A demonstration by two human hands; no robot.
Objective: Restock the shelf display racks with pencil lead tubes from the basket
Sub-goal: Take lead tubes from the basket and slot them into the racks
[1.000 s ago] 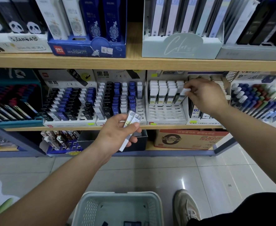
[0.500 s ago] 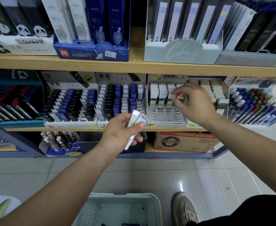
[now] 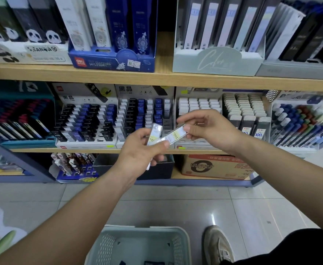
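Our right hand point(image 3: 212, 131) has come back from the white rack point(image 3: 195, 145), where it was reaching half a second ago, and now meets our left hand point(image 3: 141, 152) in front of the middle shelf point(image 3: 156, 78). Between the two hands lies a clear lead tube point(image 3: 174, 136) with a yellow label, tilted up toward the right. Our right thumb and forefinger pinch its upper end, the other fingers loosely curled behind. Our left thumb presses on its lower end. The left fingers are also curled round a second tube point(image 3: 156, 133), which stands nearly upright just beside the first; we cannot tell whether more are in that grip. The rack's back rows hold white-capped tubes. The pale basket point(image 3: 143, 230) sits on the tiled floor point(image 3: 176, 203) below our arms, next to our shoe point(image 3: 217, 243).
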